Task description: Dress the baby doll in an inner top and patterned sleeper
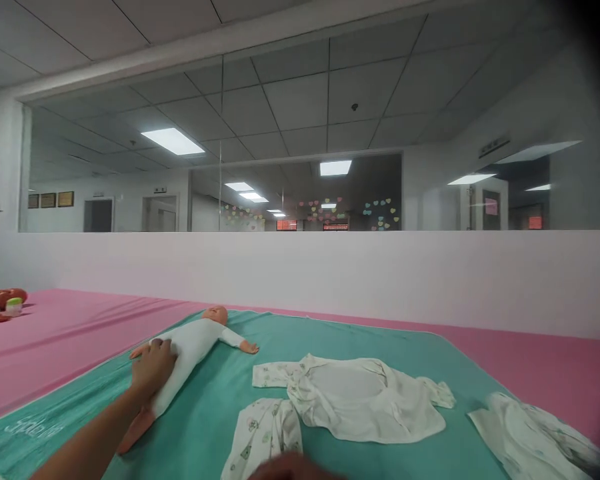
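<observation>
My left hand [153, 370] lies palm down on the torso of the baby doll [193, 350], fingers spread, not closed around anything. The doll is on its back in a white long-sleeved bodysuit, head at about 1 o'clock from the hand, one arm out toward 2, and a bare foot [135, 430] at about 7.

My right hand [290, 468] shows only as a blurred strip at the bottom edge of the view, so I cannot tell how far open it is or whether it has hold of anything.

A white baby gown [360, 400] lies spread flat at about 3, with a small printed garment [263, 440] just beside it at 4. A third white garment [530, 433] sits farther out toward 4, at the right edge of the teal towel [220, 407].

A strip of towel separates the doll from the gown. The towel's left edge runs close behind my forearm, and its far edge passes just beyond the doll's head. Around it lies a pink mat [55, 347], backed by a low white wall [330, 280].

Between 9 and 10, far off, stands a small bottle [14, 307] beside a red-brown object [5, 298]; its contents are too small to tell.
</observation>
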A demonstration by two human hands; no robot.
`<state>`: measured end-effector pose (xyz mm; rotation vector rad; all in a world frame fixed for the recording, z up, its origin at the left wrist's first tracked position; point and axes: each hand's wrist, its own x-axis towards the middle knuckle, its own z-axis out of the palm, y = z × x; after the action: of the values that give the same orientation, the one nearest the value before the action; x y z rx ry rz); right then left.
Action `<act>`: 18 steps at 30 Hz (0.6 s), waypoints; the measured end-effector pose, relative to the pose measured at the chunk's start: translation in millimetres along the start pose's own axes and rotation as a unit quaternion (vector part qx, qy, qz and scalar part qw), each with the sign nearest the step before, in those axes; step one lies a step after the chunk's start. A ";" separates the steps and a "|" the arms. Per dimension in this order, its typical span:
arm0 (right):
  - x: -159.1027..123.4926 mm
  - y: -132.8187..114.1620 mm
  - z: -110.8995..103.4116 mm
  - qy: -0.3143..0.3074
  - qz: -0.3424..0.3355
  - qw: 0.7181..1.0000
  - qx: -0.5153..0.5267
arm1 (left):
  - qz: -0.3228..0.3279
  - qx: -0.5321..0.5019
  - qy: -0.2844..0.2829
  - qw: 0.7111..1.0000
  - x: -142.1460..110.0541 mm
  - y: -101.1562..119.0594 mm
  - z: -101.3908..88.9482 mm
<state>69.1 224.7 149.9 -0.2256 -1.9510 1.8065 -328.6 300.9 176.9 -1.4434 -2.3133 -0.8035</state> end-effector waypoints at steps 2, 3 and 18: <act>-19.4 -10.1 -36.7 0.077 -0.033 0.995 0.049 | 0.061 0.036 0.023 0.997 6.1 27.4 7.9; -29.7 -11.5 -62.0 0.139 -0.048 0.987 0.069 | 0.087 0.028 0.022 0.996 5.3 44.2 11.0; -161.5 29.8 -247.5 0.769 0.094 0.584 -0.244 | 0.266 -0.073 -0.340 0.899 -88.3 262.2 93.8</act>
<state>314.2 381.6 90.4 -1.5701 -0.8984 0.3938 -51.2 382.1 134.7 -2.5954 -2.0859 -0.3356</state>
